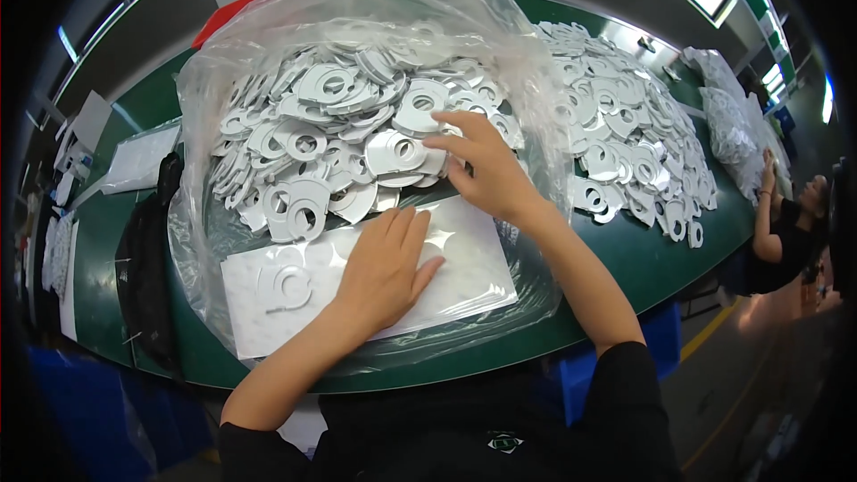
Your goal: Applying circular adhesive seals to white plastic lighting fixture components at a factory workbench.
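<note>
My left hand (384, 270) lies with its fingers stretched out on a pale, shiny sheet (473, 254) at the front of the clear plastic bag. A ring-shaped cutout mark or piece (287, 286) shows on the sheet left of that hand; I cannot tell which. Over the right front of a heap of silver-white flat parts (335, 85), each with a round hole, hovers my right hand (489, 165). Its fingers are curved and spread, the tips close to one flat part (393, 152). Whether they touch it I cannot tell. Nothing shows in its grasp.
The open clear bag (192, 205) surrounds the heap on a green table (527, 339). More flat parts (625, 116) are piled to the right. A black cloth item (145, 286) lies left. Blue bins (616, 353) stand below the table edge. Another person (781, 232) is at the far right.
</note>
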Demonstrator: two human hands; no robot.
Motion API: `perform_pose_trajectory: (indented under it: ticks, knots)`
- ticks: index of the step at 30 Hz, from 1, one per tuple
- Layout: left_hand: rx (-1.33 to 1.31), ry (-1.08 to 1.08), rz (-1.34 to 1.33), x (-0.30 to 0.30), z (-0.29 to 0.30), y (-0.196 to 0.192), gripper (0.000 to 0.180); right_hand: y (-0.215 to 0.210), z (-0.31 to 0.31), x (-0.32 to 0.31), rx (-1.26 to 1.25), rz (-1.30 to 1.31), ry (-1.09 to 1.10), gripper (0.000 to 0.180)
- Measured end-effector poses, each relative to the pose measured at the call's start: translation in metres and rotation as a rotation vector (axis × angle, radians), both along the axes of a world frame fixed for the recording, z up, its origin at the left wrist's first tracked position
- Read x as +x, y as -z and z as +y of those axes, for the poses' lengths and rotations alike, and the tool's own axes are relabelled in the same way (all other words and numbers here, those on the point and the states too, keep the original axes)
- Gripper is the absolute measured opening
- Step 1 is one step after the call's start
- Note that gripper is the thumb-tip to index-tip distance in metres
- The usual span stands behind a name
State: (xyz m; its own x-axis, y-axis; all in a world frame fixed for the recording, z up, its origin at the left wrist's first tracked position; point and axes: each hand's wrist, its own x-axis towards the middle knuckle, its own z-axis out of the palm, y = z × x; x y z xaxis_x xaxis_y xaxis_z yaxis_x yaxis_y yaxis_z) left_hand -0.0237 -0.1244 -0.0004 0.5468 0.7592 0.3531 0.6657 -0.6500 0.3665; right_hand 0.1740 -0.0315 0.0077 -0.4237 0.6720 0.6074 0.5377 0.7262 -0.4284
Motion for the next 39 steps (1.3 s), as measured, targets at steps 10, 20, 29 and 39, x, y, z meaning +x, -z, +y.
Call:
perform_pose_trajectory:
  ticks: [10,20,29,39]
  knots:
    - [-0.106,0.157,0.060,0.007,-0.001,0.006,0.069,0.014,-0.042,0.034,-0.374,0.038,-0.009,0.015]
    - [-0.331,-0.191,0.429,-0.099,-0.055,-0.072,0.059,-0.015,-0.059,0.041,-0.558,-0.246,0.015,0.020]
    - [-0.117,-0.290,0.156,-0.124,-0.062,-0.028,0.052,-0.017,-0.055,0.029,-0.711,-0.370,0.151,0.025]
    - [-1.443,0.184,-1.462,-0.006,0.007,-0.043,0.069,-0.013,-0.048,0.028,-0.660,-0.467,0.096,0.026]
